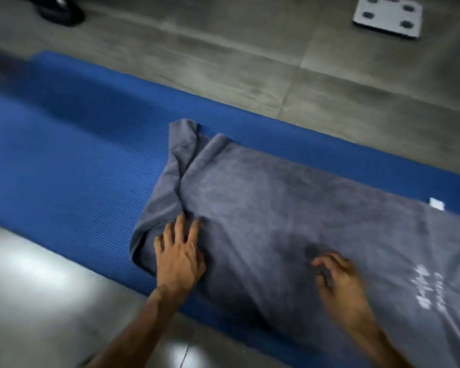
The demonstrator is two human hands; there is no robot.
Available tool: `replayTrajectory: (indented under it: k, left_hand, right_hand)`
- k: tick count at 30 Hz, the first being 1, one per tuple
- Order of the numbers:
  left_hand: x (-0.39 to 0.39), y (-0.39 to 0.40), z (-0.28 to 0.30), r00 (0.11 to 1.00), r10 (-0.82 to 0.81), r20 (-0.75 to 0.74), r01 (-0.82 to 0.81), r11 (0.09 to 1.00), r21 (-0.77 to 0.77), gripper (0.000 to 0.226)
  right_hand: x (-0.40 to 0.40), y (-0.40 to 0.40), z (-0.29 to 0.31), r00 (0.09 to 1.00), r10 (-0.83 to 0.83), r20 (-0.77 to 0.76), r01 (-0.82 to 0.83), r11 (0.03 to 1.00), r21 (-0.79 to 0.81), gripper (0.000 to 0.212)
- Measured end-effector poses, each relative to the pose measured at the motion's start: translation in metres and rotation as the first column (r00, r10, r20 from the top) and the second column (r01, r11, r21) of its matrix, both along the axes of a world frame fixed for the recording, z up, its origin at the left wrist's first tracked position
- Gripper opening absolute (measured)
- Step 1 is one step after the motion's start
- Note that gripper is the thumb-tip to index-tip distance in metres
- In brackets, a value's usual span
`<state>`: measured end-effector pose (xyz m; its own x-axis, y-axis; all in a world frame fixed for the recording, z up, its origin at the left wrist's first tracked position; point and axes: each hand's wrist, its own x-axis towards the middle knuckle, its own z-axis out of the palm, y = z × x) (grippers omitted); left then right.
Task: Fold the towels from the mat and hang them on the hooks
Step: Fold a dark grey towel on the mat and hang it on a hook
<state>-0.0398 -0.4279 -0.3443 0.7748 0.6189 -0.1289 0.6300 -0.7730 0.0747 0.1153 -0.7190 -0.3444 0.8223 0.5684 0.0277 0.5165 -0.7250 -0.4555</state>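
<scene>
Fingers [182,229] of the left hand [178,257] lie straight and spread, pressing flat on the grey towel [290,208] near its bunched end and gripping nothing. Just to the right, the right hand [340,280] is over the cloth with fingers loosely bent; it is blurred, so contact is unclear. That towel lies on the blue mat [77,160], its long axis running from the rumpled left end off the frame's right edge. It is plush grey, with a small white tag [436,203] on its far edge. Bare ribbed mat stretches away to the left. Grey floor [223,62] borders the mat near and far, and a white scale [388,17] sits beyond.
</scene>
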Motion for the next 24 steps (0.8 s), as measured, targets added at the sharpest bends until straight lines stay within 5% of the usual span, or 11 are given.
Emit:
replayTrajectory:
  k: [3, 7, 9, 12, 14, 17, 19, 21, 22, 24]
  left_hand:
    - [0.003, 0.043, -0.003, 0.995, 0.100, -0.004, -0.100, 0.995, -0.001, 0.075]
    - [-0.006, 0.085, -0.003, 0.933, 0.291, 0.211, -0.260, 0.952, -0.163, 0.044]
    - [-0.012, 0.099, 0.003, 0.771, 0.500, 0.393, -0.344, 0.848, -0.403, 0.028]
    - [-0.029, 0.122, 0.016, 0.356, 0.773, 0.525, -0.351, 0.631, -0.692, 0.015]
    - [-0.046, 0.142, 0.022, 0.177, 0.839, 0.515, -0.393, 0.540, -0.744, 0.023]
    - [-0.079, 0.170, 0.017, -0.029, 0.943, 0.331, -0.415, 0.290, -0.862, 0.022]
    - [-0.096, 0.178, 0.010, -0.044, 0.981, 0.187, -0.433, 0.150, -0.889, 0.020]
    - [-0.108, 0.177, 0.007, 0.022, 0.989, 0.146, -0.532, 0.135, -0.836, 0.030]
    - [-0.113, 0.174, 0.007, 0.119, 0.974, 0.194, -0.610, 0.226, -0.759, 0.041]
    - [-0.120, 0.168, 0.005, 0.470, 0.843, 0.262, -0.675, 0.535, -0.508, 0.060]
  right_hand:
    - [0.009, 0.071, 0.009, 0.980, 0.188, -0.070, -0.186, 0.982, 0.036, 0.025]
    - [0.022, 0.155, 0.028, 0.939, 0.338, -0.066, -0.334, 0.940, 0.067, 0.025]
    - [0.029, 0.192, 0.035, 0.922, 0.382, -0.055, -0.377, 0.923, 0.079, 0.021]
    - [0.037, 0.246, 0.038, 0.894, 0.440, -0.084, -0.429, 0.896, 0.116, 0.014]
    - [0.041, 0.282, 0.039, 0.892, 0.444, -0.086, -0.430, 0.892, 0.140, 0.014]
    - [0.042, 0.334, 0.040, 0.918, 0.377, -0.125, -0.352, 0.918, 0.180, 0.018]
    - [0.042, 0.364, 0.037, 0.919, 0.316, -0.234, -0.266, 0.938, 0.223, 0.017]
    - [0.042, 0.390, 0.028, 0.894, 0.272, -0.357, -0.194, 0.951, 0.239, 0.019]
    - [0.043, 0.401, 0.023, 0.867, 0.266, -0.421, -0.175, 0.954, 0.243, 0.021]
    - [0.043, 0.422, 0.015, 0.801, 0.250, -0.543, -0.144, 0.962, 0.231, 0.026]
